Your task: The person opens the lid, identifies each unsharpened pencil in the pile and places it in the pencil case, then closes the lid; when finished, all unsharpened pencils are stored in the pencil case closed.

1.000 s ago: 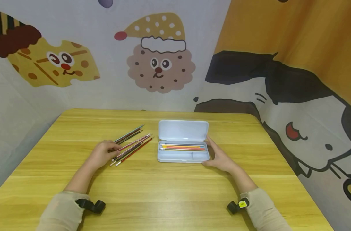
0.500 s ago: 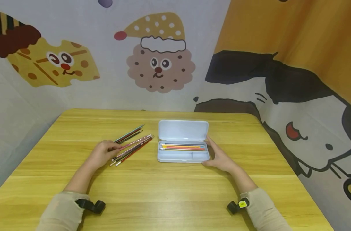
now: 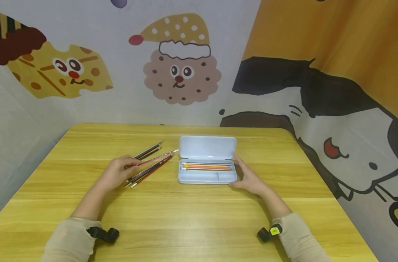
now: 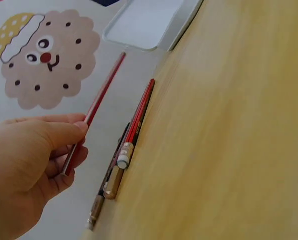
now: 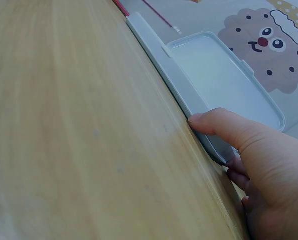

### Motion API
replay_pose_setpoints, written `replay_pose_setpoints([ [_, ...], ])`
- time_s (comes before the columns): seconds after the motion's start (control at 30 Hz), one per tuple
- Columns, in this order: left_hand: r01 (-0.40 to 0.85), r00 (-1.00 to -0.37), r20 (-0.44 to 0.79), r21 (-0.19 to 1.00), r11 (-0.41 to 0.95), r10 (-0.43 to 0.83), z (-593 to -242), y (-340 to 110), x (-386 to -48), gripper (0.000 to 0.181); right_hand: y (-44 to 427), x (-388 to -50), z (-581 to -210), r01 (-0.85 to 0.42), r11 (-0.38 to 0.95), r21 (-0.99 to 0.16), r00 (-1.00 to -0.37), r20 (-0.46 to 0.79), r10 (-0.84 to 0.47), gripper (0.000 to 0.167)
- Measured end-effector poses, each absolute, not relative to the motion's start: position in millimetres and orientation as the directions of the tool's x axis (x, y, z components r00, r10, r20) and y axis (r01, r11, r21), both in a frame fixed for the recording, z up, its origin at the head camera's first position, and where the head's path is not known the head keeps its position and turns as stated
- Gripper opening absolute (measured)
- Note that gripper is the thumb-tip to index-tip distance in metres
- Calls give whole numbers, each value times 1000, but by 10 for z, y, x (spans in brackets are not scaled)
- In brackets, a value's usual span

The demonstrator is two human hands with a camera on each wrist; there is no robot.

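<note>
My left hand [image 3: 118, 171] pinches a pink-red pencil [image 4: 106, 87] between thumb and fingers. In the left wrist view that pencil is raised off the table, slanting up and away. Several other pencils [image 3: 150, 174] lie in a loose bundle just right of and below the hand. A white pencil case [image 3: 199, 177] stands with its lid [image 3: 207, 147] raised, and several pencils [image 3: 207, 167] lie in its long back compartment. My right hand [image 3: 249, 178] grips the case's right end, thumb at the front edge and fingers around the side.
A second small group of pencils [image 3: 148, 151] lies behind the left hand. The wooden table [image 3: 186, 225] extends toward me, and a cartoon-printed cloth [image 3: 120, 109] hangs along its far edge. Black cameras sit on both wrists.
The left hand has lifted the pink-red pencil from the bundle, and its eraser end now reaches further right, toward the case. The right hand and case have stayed in place.
</note>
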State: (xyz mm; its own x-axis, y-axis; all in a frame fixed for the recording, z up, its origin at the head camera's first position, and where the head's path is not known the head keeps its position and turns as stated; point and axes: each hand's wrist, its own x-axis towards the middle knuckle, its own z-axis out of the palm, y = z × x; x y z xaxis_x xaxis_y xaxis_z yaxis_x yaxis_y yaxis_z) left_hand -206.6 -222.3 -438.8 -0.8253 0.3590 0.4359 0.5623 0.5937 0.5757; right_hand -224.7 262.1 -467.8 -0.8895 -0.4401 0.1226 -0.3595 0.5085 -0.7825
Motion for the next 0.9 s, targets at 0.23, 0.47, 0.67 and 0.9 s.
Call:
replay_pose_setpoints([
  [0.23,622,-783,455,560,548,424,-4280,-2087,-2038,25,2618,-2246,-4673,-363,514,-777,-889,123,-441,119],
  [0.47,628,-776,428,590,508,463,-4209,-1880,-2036,24,2610,-2240,-4660,-359,528,-770,-894,120,-432,119],
  [0.67,634,-769,424,609,477,479,-4212,-1712,-2082,23,2613,-2249,-4656,-362,529,-767,-894,125,-431,119],
  [0.9,620,-776,387,611,491,498,-4236,-1515,-2161,22,2612,-2249,-4656,-355,536,-766,-896,115,-429,119],
])
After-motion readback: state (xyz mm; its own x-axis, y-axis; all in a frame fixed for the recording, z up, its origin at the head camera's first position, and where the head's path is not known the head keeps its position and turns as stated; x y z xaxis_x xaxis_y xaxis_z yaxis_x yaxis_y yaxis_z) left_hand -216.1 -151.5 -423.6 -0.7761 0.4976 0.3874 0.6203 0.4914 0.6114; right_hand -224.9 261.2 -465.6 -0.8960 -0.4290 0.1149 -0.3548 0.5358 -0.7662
